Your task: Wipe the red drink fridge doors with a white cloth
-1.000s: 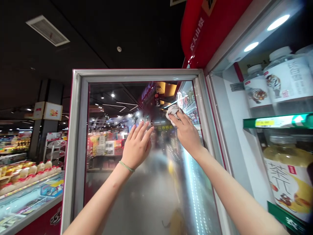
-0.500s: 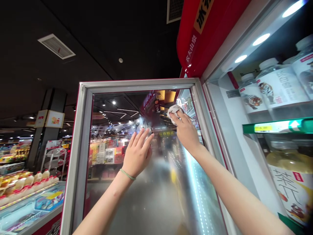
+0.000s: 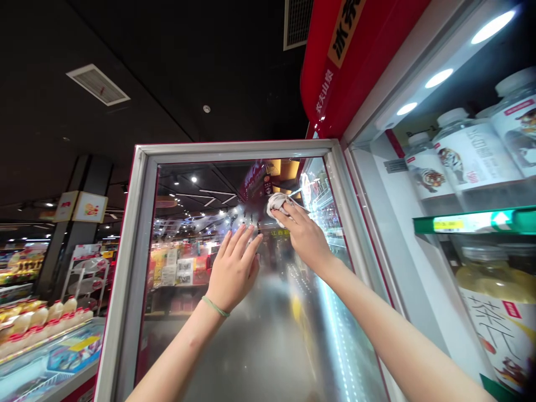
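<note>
Our right hand [image 3: 304, 237] clenches a crumpled white cloth [image 3: 275, 202] and presses it against the fogged glass door [image 3: 251, 335] of the red drinks cooler [image 3: 335, 67], just above the picture's centre. Half a second ago the cloth sat nearer the door's upper right corner. It has slid left and slightly down, so the wiping seems to be working leftward across the top of the pane. Our left hand [image 3: 232, 268] lies flat and empty on the glass, fingers pointing up. Both arms reach up from the lower edge.
</note>
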`<state>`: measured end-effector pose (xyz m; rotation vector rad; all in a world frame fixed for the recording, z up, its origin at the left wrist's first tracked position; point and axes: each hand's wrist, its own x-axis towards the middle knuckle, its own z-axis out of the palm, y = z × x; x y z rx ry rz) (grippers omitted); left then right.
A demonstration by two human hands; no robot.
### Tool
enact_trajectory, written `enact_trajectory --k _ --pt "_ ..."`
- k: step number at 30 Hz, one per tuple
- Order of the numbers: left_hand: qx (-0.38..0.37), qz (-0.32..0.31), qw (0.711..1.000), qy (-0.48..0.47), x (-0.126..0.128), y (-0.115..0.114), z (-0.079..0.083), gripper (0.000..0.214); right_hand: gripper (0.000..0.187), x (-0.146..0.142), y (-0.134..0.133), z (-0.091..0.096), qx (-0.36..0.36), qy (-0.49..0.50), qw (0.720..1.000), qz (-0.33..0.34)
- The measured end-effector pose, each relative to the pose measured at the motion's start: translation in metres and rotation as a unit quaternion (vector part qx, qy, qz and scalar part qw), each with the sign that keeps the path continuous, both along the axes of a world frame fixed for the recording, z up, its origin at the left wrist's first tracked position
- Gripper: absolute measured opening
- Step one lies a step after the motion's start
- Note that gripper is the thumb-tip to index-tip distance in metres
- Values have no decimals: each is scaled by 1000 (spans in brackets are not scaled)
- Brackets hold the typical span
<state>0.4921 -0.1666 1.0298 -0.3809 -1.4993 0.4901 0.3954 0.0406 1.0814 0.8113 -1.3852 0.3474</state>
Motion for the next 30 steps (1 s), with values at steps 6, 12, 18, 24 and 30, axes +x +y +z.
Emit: enact_trajectory --k 6,12,18,24,30 --pt "2 5 1000 1 0 1 -1 51 63 2 -7 16 -66 -14 997 31" --pt "1 2 1000 3 1 4 -1 49 62 3 -12 19 -28 6 998 48" --pt "4 2 1000 4 2 5 -1 49 64 7 -17 25 -11 12 997 77" --pt "9 9 1000 3 1 6 -2 49 62 10 -18 29 -14 -5 998 63" --pt "9 -2 1000 2 -1 4 -1 48 65 15 -25 37 80 12 994 70"
